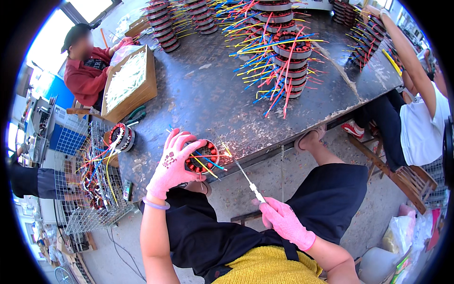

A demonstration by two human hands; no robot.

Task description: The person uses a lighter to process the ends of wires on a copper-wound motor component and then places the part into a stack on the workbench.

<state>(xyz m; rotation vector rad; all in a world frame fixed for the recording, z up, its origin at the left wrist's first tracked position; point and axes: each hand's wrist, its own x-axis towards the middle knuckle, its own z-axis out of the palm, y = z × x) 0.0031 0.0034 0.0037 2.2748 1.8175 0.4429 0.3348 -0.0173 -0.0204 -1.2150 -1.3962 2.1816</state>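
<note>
My left hand [171,165], in a pink glove, is closed round a motor stator [211,152] at the near edge of the table. Red coils line its ring, and red, blue and yellow wires stick out toward the right. My right hand [287,223], also gloved in pink, grips a slim tool [256,190] with a white handle and a long thin metal rod. The rod points up and left, its far end close to the wire ends but apart from the stator's ring. A bright orange glow shows near that end; I cannot tell the tool's exact kind.
Stacked stators [291,61] with loose wires stand on the dark table [198,94]. Another stator [121,137] sits left, beside pliers [135,115] and a cardboard box [150,87] of pale pieces. A wire basket [101,215] holds wired parts. People sit at left and right.
</note>
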